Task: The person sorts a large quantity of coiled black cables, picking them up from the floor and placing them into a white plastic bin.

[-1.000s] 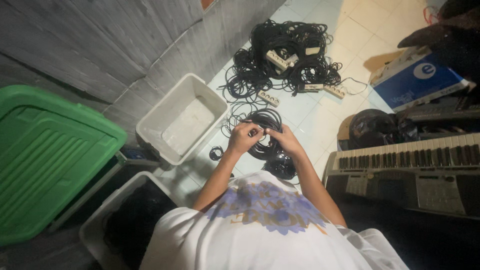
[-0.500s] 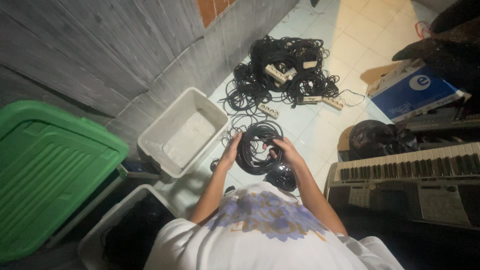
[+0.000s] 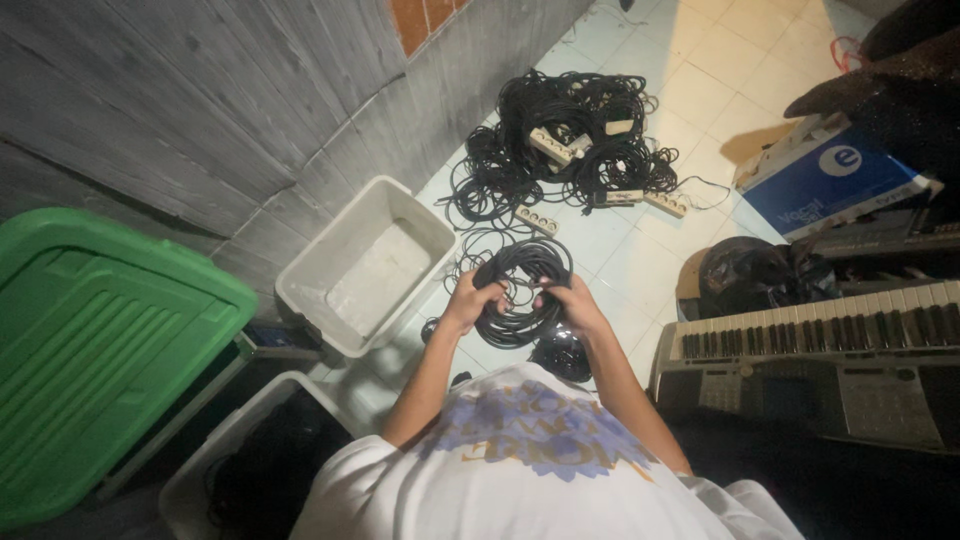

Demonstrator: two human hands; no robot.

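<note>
Gripping a black cable coil [image 3: 520, 295] with both hands: left hand [image 3: 472, 298] closed on its left edge, right hand [image 3: 572, 305] closed on its right edge. Holding the coil up off the tiled floor [image 3: 700, 90], roughly flat, in front of the chest.

Sitting just left of the coil: empty grey tub [image 3: 365, 265], open top, near rim close to the left forearm. Lying under the right hand: a smaller dark coil [image 3: 562, 355] on the floor. Piling up beyond, well apart from the hands: tangled black cables with white power strips [image 3: 565, 145], one strip [image 3: 535, 220] lying nearer, between pile and coil.

Crowding the right side: keyboard [image 3: 810, 345] with its edge near the right elbow, dark bag [image 3: 745, 275] behind it, blue box [image 3: 830, 180] farther out. Closing in on the left: green lid [image 3: 100, 340], second tub with dark contents [image 3: 250, 470], grey plank wall [image 3: 200, 110]. Leaving open floor only ahead, between coil and pile.
</note>
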